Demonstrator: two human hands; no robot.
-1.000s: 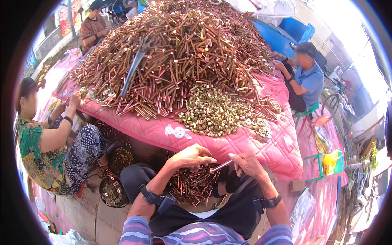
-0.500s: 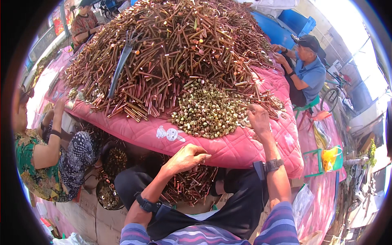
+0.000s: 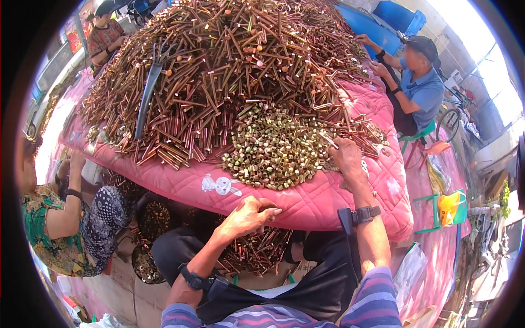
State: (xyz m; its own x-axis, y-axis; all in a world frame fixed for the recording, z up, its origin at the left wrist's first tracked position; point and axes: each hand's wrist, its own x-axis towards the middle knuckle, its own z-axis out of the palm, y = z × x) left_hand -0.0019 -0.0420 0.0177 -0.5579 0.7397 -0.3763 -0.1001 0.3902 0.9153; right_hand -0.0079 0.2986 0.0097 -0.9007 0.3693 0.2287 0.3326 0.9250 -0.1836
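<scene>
Head view is showing a wide surface (image 3: 306, 205) draped in a pink quilted cover, and it is carrying a huge heap of long copper-coloured tubes (image 3: 219, 71) that is filling most of the upper frame. A long dark bar (image 3: 146, 98) is lying across the left slope of that heap. Just below the tubes, a smaller mound of short brass-coloured casings (image 3: 273, 147) is spreading toward the near edge of the surface.

Under the near edge, a lap-level batch of tubes (image 3: 257, 254) is resting between the person's knees; what it is lying in cannot be made out. To the left, two dark round basins (image 3: 155, 218) are sitting low beside a seated person in a patterned dress (image 3: 54, 240), and they are holding small brassy pieces. Another person in a blue shirt (image 3: 424, 90) is sitting at the far right corner, reaching into the heap.

The right hand (image 3: 345, 156) is resting at the right rim of the casing mound, fingers curled around a thin pale tube (image 3: 329, 140). The left hand (image 3: 249, 216) is hovering by the cover's near edge, loosely curled; whether it is holding anything cannot be told.
</scene>
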